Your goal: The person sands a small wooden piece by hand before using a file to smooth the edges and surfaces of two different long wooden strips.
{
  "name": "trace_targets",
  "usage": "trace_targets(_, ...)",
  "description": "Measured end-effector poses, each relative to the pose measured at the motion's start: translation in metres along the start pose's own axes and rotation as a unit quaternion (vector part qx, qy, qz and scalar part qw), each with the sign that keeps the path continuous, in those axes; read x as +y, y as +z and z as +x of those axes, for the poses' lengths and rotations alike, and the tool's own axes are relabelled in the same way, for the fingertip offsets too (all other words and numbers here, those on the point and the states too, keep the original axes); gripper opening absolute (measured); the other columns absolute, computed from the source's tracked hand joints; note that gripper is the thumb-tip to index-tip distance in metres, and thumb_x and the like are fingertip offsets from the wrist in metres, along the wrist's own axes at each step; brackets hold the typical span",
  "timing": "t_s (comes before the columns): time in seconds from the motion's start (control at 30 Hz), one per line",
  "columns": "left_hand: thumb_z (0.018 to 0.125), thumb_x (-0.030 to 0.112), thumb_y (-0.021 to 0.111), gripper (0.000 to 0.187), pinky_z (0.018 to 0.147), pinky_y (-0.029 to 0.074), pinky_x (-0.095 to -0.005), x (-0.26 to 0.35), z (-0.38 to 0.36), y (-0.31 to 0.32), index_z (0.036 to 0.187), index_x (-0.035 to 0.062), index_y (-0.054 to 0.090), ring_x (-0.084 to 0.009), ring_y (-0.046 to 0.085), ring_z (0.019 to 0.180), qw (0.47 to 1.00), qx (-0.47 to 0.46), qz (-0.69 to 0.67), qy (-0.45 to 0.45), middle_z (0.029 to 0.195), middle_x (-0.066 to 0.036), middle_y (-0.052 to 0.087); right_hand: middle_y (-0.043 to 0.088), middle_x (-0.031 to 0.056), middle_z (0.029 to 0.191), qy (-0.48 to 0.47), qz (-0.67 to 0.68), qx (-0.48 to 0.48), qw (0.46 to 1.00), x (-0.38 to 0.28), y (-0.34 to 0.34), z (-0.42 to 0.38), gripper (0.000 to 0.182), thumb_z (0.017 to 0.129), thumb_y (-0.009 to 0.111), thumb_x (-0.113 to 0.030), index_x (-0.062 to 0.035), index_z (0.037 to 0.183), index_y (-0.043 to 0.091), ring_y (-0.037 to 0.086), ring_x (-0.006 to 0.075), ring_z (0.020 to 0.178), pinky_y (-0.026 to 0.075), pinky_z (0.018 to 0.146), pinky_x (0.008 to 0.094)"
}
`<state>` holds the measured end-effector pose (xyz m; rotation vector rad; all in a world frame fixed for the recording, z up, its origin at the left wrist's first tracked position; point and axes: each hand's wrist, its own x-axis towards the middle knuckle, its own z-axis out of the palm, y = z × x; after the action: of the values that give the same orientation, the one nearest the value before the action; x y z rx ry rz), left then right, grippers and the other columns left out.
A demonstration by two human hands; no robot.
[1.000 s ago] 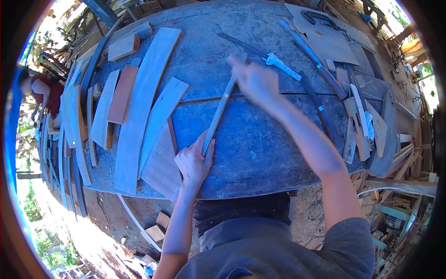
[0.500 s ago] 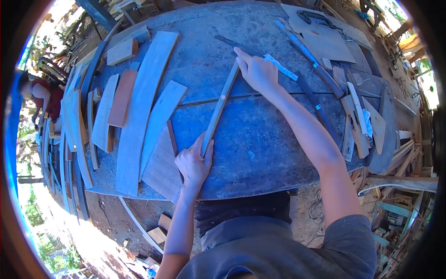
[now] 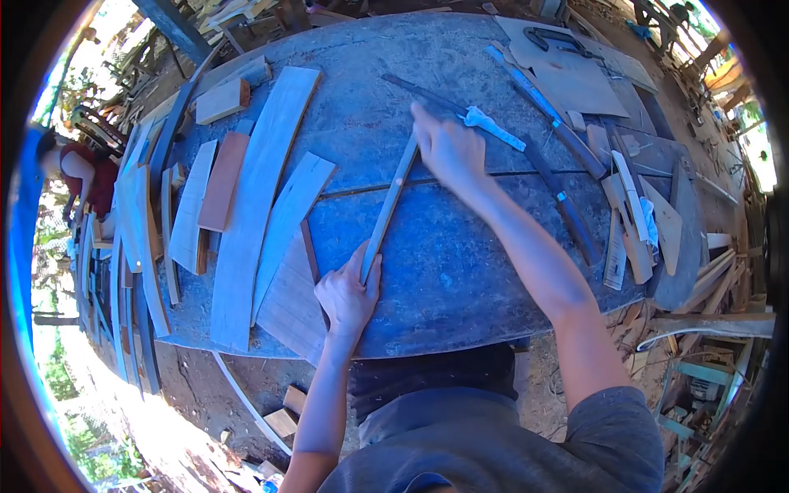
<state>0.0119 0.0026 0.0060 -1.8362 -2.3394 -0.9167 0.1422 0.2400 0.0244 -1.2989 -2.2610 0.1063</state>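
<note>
A narrow wooden strip [image 3: 386,209] slants away from me above the blue-grey tabletop [image 3: 444,271]. My left hand [image 3: 348,289] is closed round its near end, thumb on the right side. At the far end, my right hand [image 3: 450,148] is closed on the strip with the index finger stretched forward; slight blur and the hand itself hide the strip's tip and the other fingertips. Just beyond the right hand lies a long dark tool [image 3: 423,92] with pale wrapping [image 3: 493,130] around its middle.
Several boards, including a long plank [image 3: 265,205] and a reddish block [image 3: 223,182], lie to the left. On the right are a dark-handled long tool [image 3: 579,148], a C-clamp [image 3: 563,39] and wood offcuts [image 3: 631,209]. Another person [image 3: 82,172] is at the far left.
My right hand has come slightly nearer along the strip's far end. My left hand keeps its hold; the whole view has shifted a little.
</note>
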Motion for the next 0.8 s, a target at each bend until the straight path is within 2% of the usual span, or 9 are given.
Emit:
trace_targets(0.1,0.090,0.025,0.070,0.024,0.051,0.052,-0.0368,-0.004,-0.001,0.004,0.112,0.0147,0.072,-0.0280,0.065,0.052,1.000,0.000,0.007,0.005,0.070,-0.011,0.070,0.069,0.0162,0.079,-0.049,0.008,-0.071,0.996,-0.039,-0.024,-0.059,0.041,0.098,0.055,-0.036,-0.0233,0.136,0.060,0.070,0.0335,0.065,0.055,0.056,0.0481)
trace_targets(0.17,0.090,0.025,0.070,0.024,0.050,0.052,-0.0365,-0.002,0.000,0.001,0.112,0.0149,0.072,-0.0277,0.065,0.052,1.000,-0.001,0.007,0.009,0.070,-0.011,0.070,0.068,0.0159,0.074,-0.135,0.042,-0.140,0.980,-0.051,-0.034,-0.083,0.041,0.096,0.057,-0.036,-0.0227,0.135,0.058,0.069,0.0348,0.064,0.054,0.054,0.0498)
trace_targets(0.2,0.091,0.025,0.070,0.024,0.050,0.051,-0.0363,0.000,0.001,0.001,0.113,0.0151,0.072,-0.0275,0.065,0.051,1.000,0.009,0.006,0.011,0.069,-0.010,0.069,0.068,0.0159,0.074,-0.131,0.041,-0.143,0.980,-0.042,-0.030,-0.075,0.041,0.096,0.057,-0.036,-0.0227,0.135,0.058,0.069,0.0348,0.064,0.054,0.054,0.0498)
trace_targets(0.27,0.091,0.025,0.070,0.024,0.050,0.051,-0.0361,0.001,0.000,0.002,0.113,0.0151,0.072,-0.0273,0.065,0.051,1.000,0.001,0.005,0.005,0.068,-0.010,0.069,0.071,0.0161,0.083,-0.079,0.005,-0.059,0.995,-0.013,-0.014,-0.025,0.038,0.098,0.055,-0.037,-0.0272,0.134,0.062,0.069,0.0324,0.063,0.053,0.053,0.0454)
trace_targets(0.33,0.091,0.025,0.070,0.025,0.049,0.051,-0.0358,0.001,0.000,0.001,0.113,0.0152,0.072,-0.0271,0.064,0.051,1.000,0.002,0.007,-0.002,0.068,-0.010,0.069,0.072,0.0140,0.080,-0.005,-0.003,-0.047,0.999,0.010,-0.011,0.018,0.039,0.099,0.052,-0.036,-0.0262,0.136,0.060,0.069,0.0333,0.063,0.054,0.053,0.0457)
trace_targets(0.47,0.091,0.025,0.070,0.025,0.049,0.051,-0.0353,0.002,-0.001,0.003,0.113,0.0150,0.072,-0.0267,0.064,0.051,1.000,0.006,0.021,0.008,0.068,-0.009,0.069,0.071,0.0151,0.076,0.002,-0.014,-0.014,1.000,-0.003,-0.003,0.002,0.041,0.099,0.053,-0.035,-0.0257,0.139,0.058,0.070,0.0336,0.065,0.054,0.054,0.0465)
trace_targets(0.6,0.090,0.025,0.070,0.025,0.049,0.051,-0.0351,-0.002,-0.001,0.005,0.113,0.0148,0.072,-0.0265,0.064,0.050,0.999,0.011,0.026,0.026,0.069,-0.008,0.070,0.071,0.0147,0.078,-0.102,0.017,-0.128,0.986,-0.055,-0.033,-0.078,0.044,0.097,0.055,-0.036,-0.0264,0.140,0.056,0.070,0.0336,0.066,0.055,0.055,0.0476)
trace_targets(0.67,0.090,0.025,0.070,0.025,0.049,0.051,-0.0352,0.000,0.000,0.003,0.113,0.0148,0.072,-0.0265,0.064,0.050,0.999,0.004,0.025,0.020,0.069,-0.008,0.070,0.072,0.0138,0.080,-0.135,0.041,-0.177,0.974,-0.050,-0.033,-0.076,0.045,0.097,0.055,-0.037,-0.0267,0.140,0.056,0.070,0.0336,0.066,0.055,0.056,0.0483)
trace_targets(0.8,0.090,0.024,0.070,0.025,0.049,0.051,-0.0352,0.002,0.000,0.002,0.113,0.0146,0.072,-0.0265,0.064,0.050,1.000,0.012,0.009,0.007,0.069,-0.009,0.070,0.071,0.0119,0.075,-0.032,0.020,-0.008,0.999,0.014,0.001,0.021,0.036,0.099,0.051,-0.036,-0.0231,0.131,0.064,0.071,0.0326,0.063,0.054,0.052,0.0468)
